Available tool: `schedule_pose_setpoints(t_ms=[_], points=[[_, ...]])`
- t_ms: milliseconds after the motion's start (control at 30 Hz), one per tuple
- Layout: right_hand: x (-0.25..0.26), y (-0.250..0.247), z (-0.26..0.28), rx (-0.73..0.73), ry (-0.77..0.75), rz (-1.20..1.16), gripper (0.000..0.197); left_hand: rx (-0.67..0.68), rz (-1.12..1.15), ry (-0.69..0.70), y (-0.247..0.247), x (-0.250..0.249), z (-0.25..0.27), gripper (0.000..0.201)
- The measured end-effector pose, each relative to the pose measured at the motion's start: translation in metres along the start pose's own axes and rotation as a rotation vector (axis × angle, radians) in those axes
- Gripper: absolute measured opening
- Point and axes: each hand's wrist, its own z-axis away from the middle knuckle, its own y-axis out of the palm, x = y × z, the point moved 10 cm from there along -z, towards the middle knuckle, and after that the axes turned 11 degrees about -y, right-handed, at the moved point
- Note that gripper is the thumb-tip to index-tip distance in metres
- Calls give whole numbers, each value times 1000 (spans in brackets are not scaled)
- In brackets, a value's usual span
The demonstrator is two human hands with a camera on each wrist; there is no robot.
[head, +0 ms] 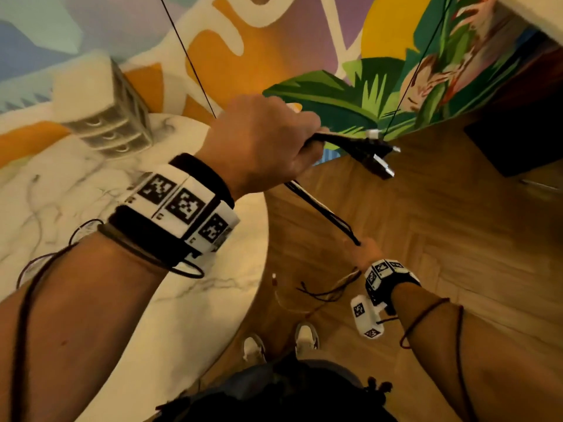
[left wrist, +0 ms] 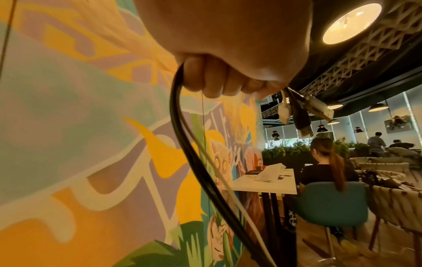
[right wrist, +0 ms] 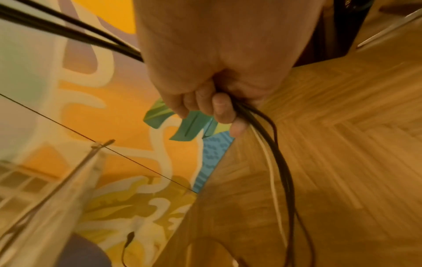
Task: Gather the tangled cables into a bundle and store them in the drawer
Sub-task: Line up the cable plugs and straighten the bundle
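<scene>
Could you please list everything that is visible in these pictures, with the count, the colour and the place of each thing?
cables: several, black and white, stretched in the air between both hands
connectors: a few, black and white, sticking out of the left hand
drawer unit: one, white top, three drawers, on the table by the wall
table: one, white marble pattern, left side
mural wall: one, many colours, behind the table
floor: wooden herringbone, right side
shoes: two, white, on the floor below
left hand: raised, grips the cables near the connectors
right hand: lower, grips the cables further along
</scene>
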Motion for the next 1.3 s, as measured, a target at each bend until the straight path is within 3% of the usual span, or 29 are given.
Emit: schedule_pose_setpoints(t_ms=[200,333,367,467,533,600,800,900,1000,1067,1167,1233,1300], points=[[-35,15,0,0,131,-69,32,-93,-63,-19,-25,13,1,27],[-31,-17,5,-259,49,-243,13,-104,-68,-17,-27,11,0,28],[-37,-21,8,-247,61,-185,18,-108,-59,-12,-29,10,-1,26],[-63,-7,15,-8,140,64,39,-111,-35,5,-29,5,-3,27],[-75,-2,16,29,155,125,43,-122,18,-11,-27,2,-4,31],[-82,-10,16,-32,183,136,42,-151,109,-30,-28,0,-6,32],[-109,-62,25,-395,305,11,40,-202,254,-24,-35,-8,-10,32],[-111,-60,21,-355,306,13,51,-215,269,-16,-32,-12,-7,31],[-111,-42,15,-202,308,65,40,-207,323,-39,-29,-15,-4,25],[-99,-24,15,-48,220,146,28,-190,402,-77,-22,-12,0,25],[-59,13,18,207,-34,177,13,-94,626,-183,4,-7,6,31],[-22,23,24,272,-205,161,33,-3,833,-288,26,-5,14,35],[32,11,38,229,-350,5,44,102,991,-407,51,-5,25,37]])
